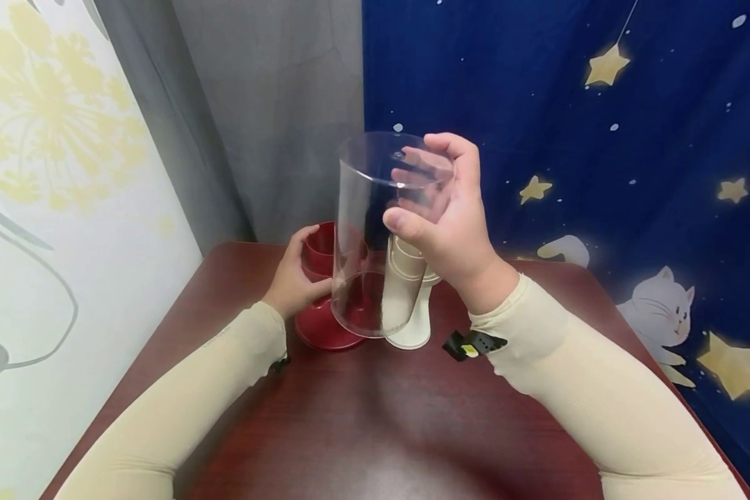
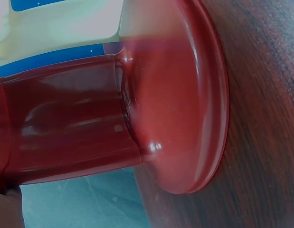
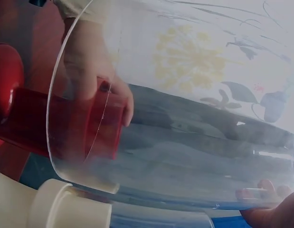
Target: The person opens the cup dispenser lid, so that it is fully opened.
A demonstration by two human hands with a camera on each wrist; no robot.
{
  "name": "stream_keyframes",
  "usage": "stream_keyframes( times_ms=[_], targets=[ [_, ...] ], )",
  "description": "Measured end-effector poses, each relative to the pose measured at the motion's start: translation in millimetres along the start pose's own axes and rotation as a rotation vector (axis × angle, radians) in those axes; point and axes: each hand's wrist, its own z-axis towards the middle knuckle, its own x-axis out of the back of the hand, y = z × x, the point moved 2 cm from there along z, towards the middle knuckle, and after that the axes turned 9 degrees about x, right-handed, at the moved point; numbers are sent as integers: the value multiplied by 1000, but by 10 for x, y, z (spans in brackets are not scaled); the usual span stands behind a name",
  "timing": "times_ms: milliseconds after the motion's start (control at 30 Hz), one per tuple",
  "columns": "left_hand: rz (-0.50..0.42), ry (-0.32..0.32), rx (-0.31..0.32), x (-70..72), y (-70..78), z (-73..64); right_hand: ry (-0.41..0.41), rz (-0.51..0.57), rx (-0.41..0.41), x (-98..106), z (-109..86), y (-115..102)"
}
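My right hand (image 1: 459, 222) grips a clear cylinder (image 1: 357, 208) near its upper rim, thumb on the near side and fingers behind the wall. The cylinder is held upright above the table, in front of two stands in the head view. My left hand (image 1: 294, 281) holds the upper collar of a red stand (image 1: 325, 331), whose wide round base (image 2: 180, 109) rests on the table. Just right of it is a cream stand (image 1: 417, 330) of similar shape, partly seen through the cylinder. In the right wrist view, the cylinder's lower rim overlaps the red collar (image 3: 109, 128); contact cannot be told.
The dark reddish wooden table (image 1: 375, 430) has rounded far corners. A grey curtain (image 1: 275, 104) and a blue star-patterned curtain (image 1: 537, 118) hang behind it. A white flower-patterned surface (image 1: 69, 229) borders the left side.
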Motion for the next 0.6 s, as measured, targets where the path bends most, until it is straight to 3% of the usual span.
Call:
stream_keyframes(
  times_ms=[333,600],
  targets=[
    [8,12,-46,-19,14,15,-15,108,25,220,-332,-16],
    [-1,11,-59,-9,33,9,-39,141,54,384,-488,35]
  ],
)
